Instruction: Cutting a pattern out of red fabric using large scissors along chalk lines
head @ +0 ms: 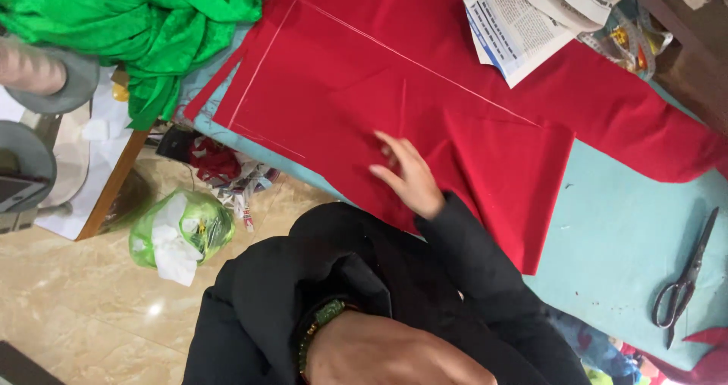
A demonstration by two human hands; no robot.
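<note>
We see one hand [409, 174] lying flat, fingers spread, its grip released, pressing the red cloth [425, 89] on the teal counter [622, 233]. The other hand [387, 355] is cut off at the near edge; we cannot tell its grip. Papers [531, 14] cover the cloth's far part. Scissors [686, 279] lie well apart, right.

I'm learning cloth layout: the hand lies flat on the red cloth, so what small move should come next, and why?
Probably slide the right hand outward over the red cloth to smooth it: the hand rests flat by the cloth's near edge, folds show beside it, and the scissors lie untouched.
</note>
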